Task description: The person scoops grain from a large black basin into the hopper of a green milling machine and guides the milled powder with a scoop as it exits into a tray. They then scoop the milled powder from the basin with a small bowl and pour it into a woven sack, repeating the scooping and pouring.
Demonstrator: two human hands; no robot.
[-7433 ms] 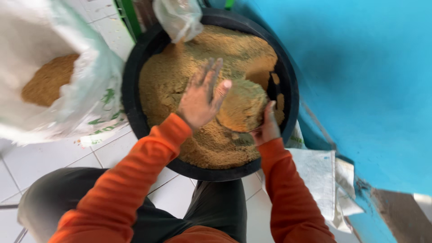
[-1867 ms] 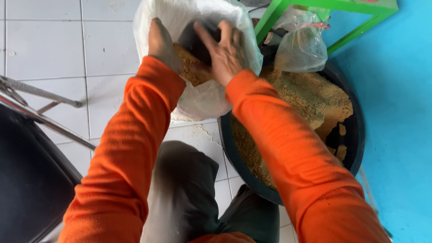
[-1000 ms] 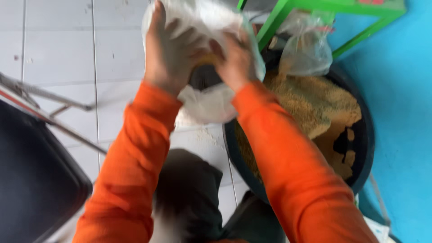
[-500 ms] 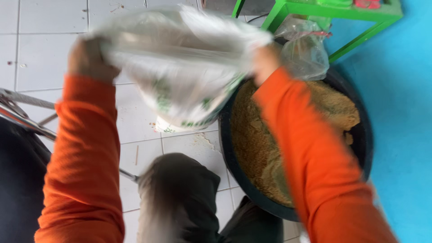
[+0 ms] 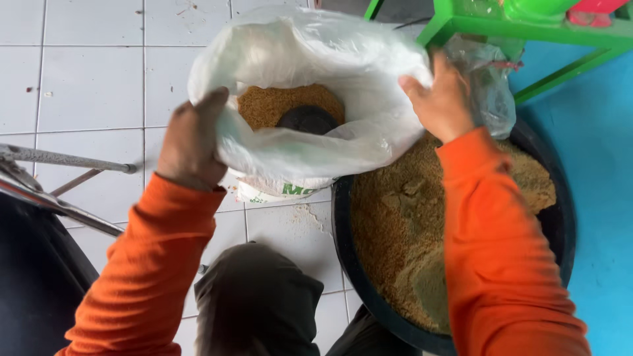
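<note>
Change since half a second ago: the sack, then stretched wide and blurred between the raised arms, now hangs steadier with its mouth open to the camera; the hands sit closer together at the rim.

Item 1. White woven-plastic sack (image 5: 310, 105), soft, with green print at its base; mouth gaping upward. It stands on the white tiled floor (image 5: 92, 72), just beside the tub and touching its rim.
- Contents: golden-brown granular meal (image 5: 267, 105), filling it partway; a round dark scoop or bowl (image 5: 308, 120) lies on the meal near the middle of the opening.

Item 2. Left hand (image 5: 192, 140), fingers closed over the sack's near-left rim, pinching the plastic.

Item 3. Right hand (image 5: 443, 100), closed on the far-right rim. The opening's long axis runs between the two hands, both equally on the rim.

Item 4. Large round black plastic tub (image 5: 343, 231), to the right of the sack, heaped with the same brown meal.

Item 5. Clear plastic bag (image 5: 491, 92) beneath the green metal frame (image 5: 547, 33).
</note>
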